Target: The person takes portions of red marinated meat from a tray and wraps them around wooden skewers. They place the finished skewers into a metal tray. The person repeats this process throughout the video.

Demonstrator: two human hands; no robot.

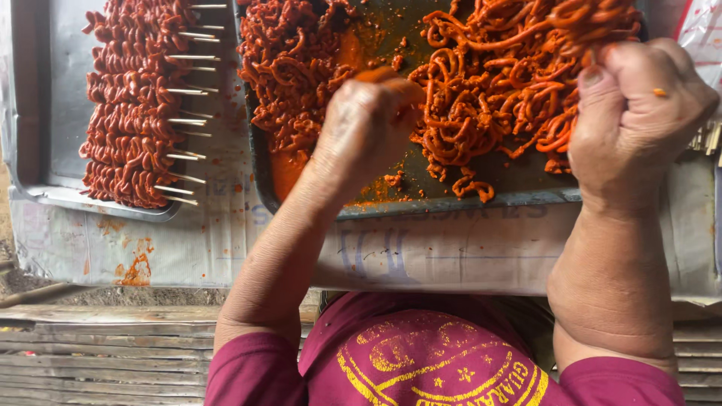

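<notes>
Over the dark tray (pixel 421 204) at the table's far edge, the left hand (pixel 366 126) is closed on a sauce-coated piece and the right hand (pixel 639 113) grips orange marinated strips (pixel 489 98), apparently mid-threading; finished skewers (pixel 139 105) fill the far-left tray (pixel 53 188).

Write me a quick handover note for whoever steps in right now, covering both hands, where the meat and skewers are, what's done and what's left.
Left hand: closed, sauce-stained, over the dark tray, with something orange at the fingertips; what it grips is hidden.
Right hand: closed on strands of the orange marinated strips at the tray's right side.
Done: a row of finished skewers, sticks pointing right, lies on the grey metal tray at left.
Left: two loose piles remain in the dark tray, the redder pile on its left side. No bare sticks are visible.
</notes>
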